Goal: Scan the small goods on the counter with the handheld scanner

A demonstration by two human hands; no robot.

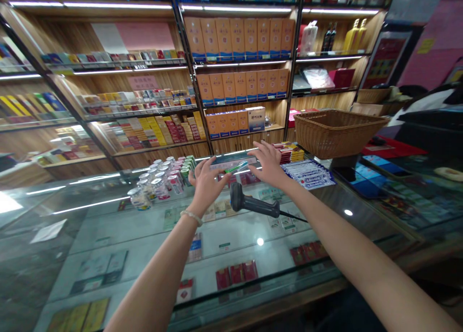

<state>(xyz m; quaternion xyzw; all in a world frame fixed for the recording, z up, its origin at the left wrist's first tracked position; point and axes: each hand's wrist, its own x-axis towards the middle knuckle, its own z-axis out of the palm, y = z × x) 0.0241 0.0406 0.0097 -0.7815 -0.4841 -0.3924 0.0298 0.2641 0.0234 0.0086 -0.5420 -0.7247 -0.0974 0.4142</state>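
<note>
A slim green and light-blue item [237,167] lies between my two hands at the far side of the glass counter; its kind is too small to tell. My left hand [208,183] is open, fingers apart, its thumb close to the green end; whether they touch I cannot tell. On the other side, my right hand [270,166] is open too, with fingers spread near the light-blue end. Just below them a dark grey handheld barcode scanner [255,204] rests on the glass, its cable running right under my right forearm.
Several small clear-topped containers [159,180] stand left of my left hand. Blue-and-white packets [307,174] and red and yellow packs [289,152] lie to the right, by a wicker basket [336,132]. Cigarette packs show beneath the glass counter [144,245]. Stocked shelves rise behind.
</note>
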